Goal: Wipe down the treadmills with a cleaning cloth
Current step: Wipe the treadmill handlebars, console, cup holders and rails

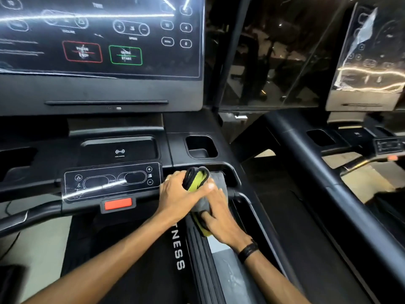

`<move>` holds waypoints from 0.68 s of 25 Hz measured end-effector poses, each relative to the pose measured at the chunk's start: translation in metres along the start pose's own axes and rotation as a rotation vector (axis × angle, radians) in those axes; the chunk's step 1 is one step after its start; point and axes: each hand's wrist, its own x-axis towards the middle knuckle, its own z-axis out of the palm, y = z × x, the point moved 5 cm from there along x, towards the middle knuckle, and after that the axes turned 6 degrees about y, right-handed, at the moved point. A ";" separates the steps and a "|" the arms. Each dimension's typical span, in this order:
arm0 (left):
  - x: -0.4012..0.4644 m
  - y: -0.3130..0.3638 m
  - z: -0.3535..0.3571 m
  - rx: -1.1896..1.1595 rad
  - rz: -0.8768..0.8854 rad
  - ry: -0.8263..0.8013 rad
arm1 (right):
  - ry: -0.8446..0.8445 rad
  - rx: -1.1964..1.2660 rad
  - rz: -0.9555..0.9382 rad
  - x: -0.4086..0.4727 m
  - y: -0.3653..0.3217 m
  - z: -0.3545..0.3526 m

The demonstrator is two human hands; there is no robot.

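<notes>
A folded cleaning cloth [215,178], grey with yellow-green and black edges, sits bunched between both hands at the right end of the black treadmill console [114,150]. My left hand [182,194] grips the upper folds of the cloth. My right hand [219,218], with a black band on its wrist, holds the lower part, fingers curled into the fabric. The hands touch each other above the treadmill's right handrail [247,207]. The treadmill belt [153,270] runs below, with white lettering on it.
A large touchscreen [98,36] under plastic film rises ahead. Below it are a small control panel [111,182], a red stop tab [118,204] and a cup holder [200,145]. A second treadmill [359,145] stands to the right behind a thick black rail [311,163].
</notes>
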 end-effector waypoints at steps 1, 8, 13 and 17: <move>0.002 0.003 -0.001 0.105 0.050 0.045 | -0.019 -0.059 0.012 -0.003 0.003 0.003; -0.009 0.024 -0.002 0.209 0.461 0.045 | 0.232 -0.113 0.028 -0.022 0.013 -0.026; -0.031 0.044 -0.004 0.097 0.621 -0.049 | 0.329 0.055 -0.067 -0.032 0.013 -0.053; -0.028 0.024 -0.018 0.158 0.401 -0.141 | 0.234 0.212 0.041 -0.022 0.008 -0.058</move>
